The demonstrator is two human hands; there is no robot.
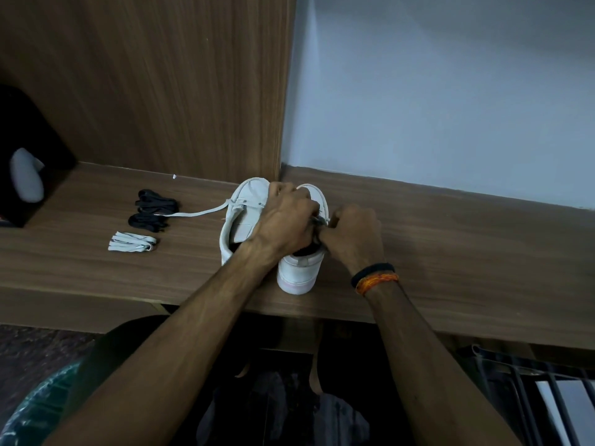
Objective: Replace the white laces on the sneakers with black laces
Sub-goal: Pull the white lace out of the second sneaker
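Note:
Two white sneakers stand side by side on the wooden desk, heels toward me. The left sneaker (240,217) has a white lace (196,214) trailing out to the left. My left hand (286,217) lies over the top of the right sneaker (299,268), fingers closed on a dark lace (317,222). My right hand (354,233) is closed on the same lace from the right side. Two bundles of black laces (156,201) (146,220) and a folded white lace bundle (132,242) lie to the left of the shoes.
A wooden panel (161,85) rises behind the desk (450,252), with a pale wall to its right. A black box (29,149) with a grey object stands at the far left. A dark metal grille (531,391) sits below the desk edge at the right.

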